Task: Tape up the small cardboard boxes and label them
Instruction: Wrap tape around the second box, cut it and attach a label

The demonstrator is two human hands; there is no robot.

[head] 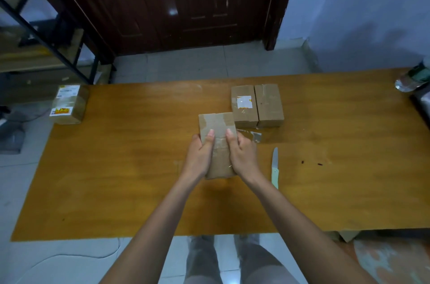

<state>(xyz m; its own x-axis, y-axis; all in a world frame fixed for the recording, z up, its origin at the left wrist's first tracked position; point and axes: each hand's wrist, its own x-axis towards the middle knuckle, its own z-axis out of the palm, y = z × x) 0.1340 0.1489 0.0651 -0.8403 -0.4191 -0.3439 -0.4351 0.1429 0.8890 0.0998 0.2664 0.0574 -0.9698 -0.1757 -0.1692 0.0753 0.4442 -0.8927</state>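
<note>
A small brown cardboard box (217, 125) with clear tape over its top lies at the middle of the wooden table (116, 167). My left hand (200, 155) grips its left side, thumb on top. My right hand (242, 155) grips its right side, thumb pressed on the tape. Just behind it stand two more small boxes side by side: one (244, 106) with a white label on top, and a plain one (268, 105). A crumpled piece of clear tape (252, 135) lies beside my right hand.
A knife (275, 167) with a pale green handle lies to the right of my right hand. A taped box with printed labels (69, 104) sits at the table's far left corner. A plastic bottle (414, 78) lies at the far right edge.
</note>
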